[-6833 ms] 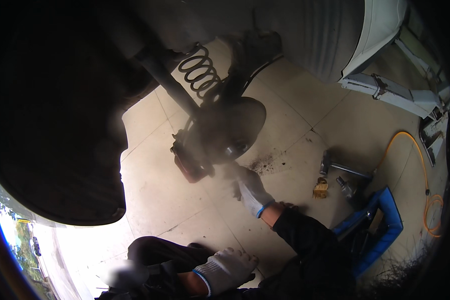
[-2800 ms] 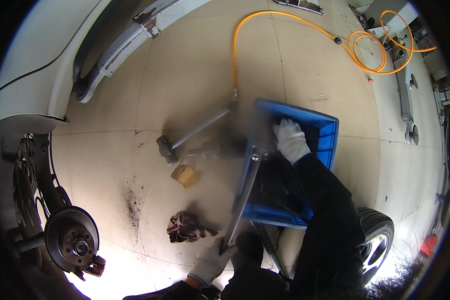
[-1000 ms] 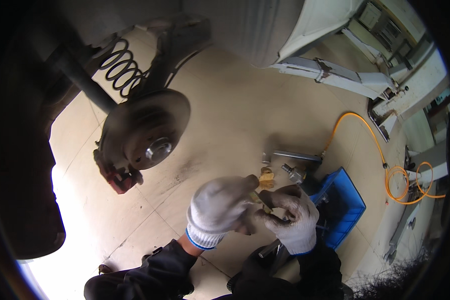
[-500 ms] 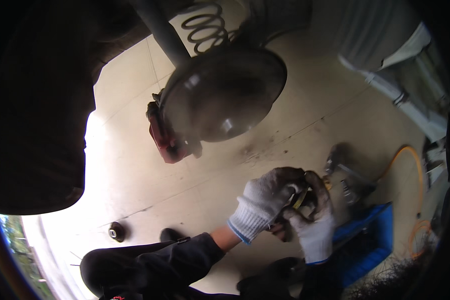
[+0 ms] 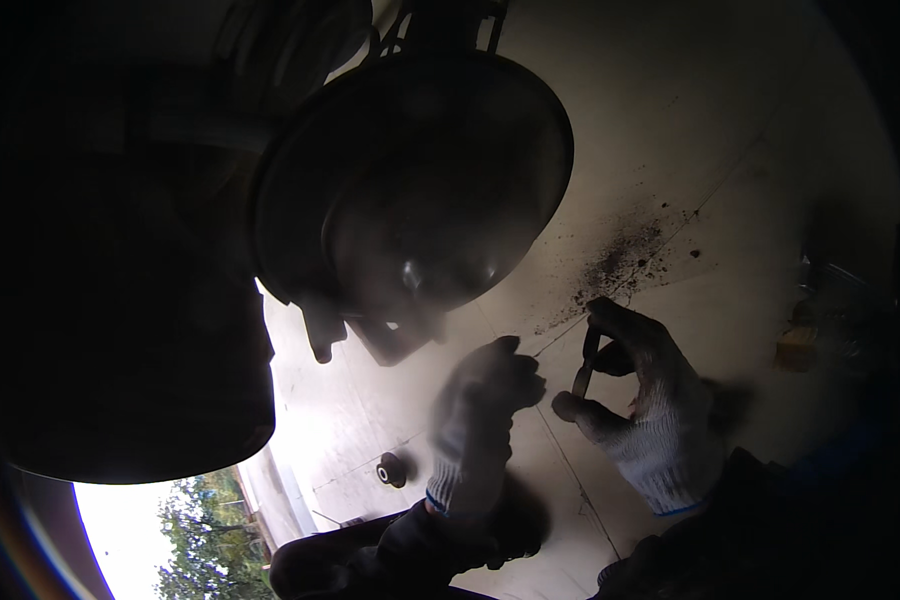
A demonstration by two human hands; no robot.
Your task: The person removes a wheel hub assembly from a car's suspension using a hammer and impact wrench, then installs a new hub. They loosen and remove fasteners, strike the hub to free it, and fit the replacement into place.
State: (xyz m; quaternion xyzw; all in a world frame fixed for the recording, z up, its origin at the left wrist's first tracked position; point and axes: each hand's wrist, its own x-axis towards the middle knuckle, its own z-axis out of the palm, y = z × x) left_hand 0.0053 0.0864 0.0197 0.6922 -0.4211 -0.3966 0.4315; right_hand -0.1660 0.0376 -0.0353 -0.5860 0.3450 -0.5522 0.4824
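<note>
Slim dark plate (image 5: 584,372): held in the air above the floor, right of the lower edge of the disc and well apart from it; flat, narrow and straight-sided, probably metal, though the dim light hides its finish.
Right hand (image 5: 660,425): partly open in a C, the plate pinched between thumb and a forefinger.
Reason for the pinch: gripping the plate near its two ends seems meant to leave the middle clear, where it can be seen and turned.
Left hand (image 5: 473,415): just across from the plate, not touching it, its fingers bunched forward and blurred; whether anything is in it I cannot tell. Its nearness suggests it is kept ready as a partner.
Gloves: pale ribbed knit with blue-edged cuffs, stretchy by the look of them; the finger ends are far darker than the backs.
Brake disc (image 5: 450,190): broad, smooth and round, appearing oval from this angle, carried off the floor, presumably so the work is within reach.
Bracket (image 5: 382,342): angular, blocky, below the disc's lower edge, mostly in silhouette.
Floor (image 5: 770,230): pale, hard tile with thin joints.
Dark grit (image 5: 620,260): coarse crumbs and fine powder, scattered beyond the right hand.
Small round part (image 5: 392,470): dark, with a pale ring at its centre, resting on the floor left of the left hand.
</note>
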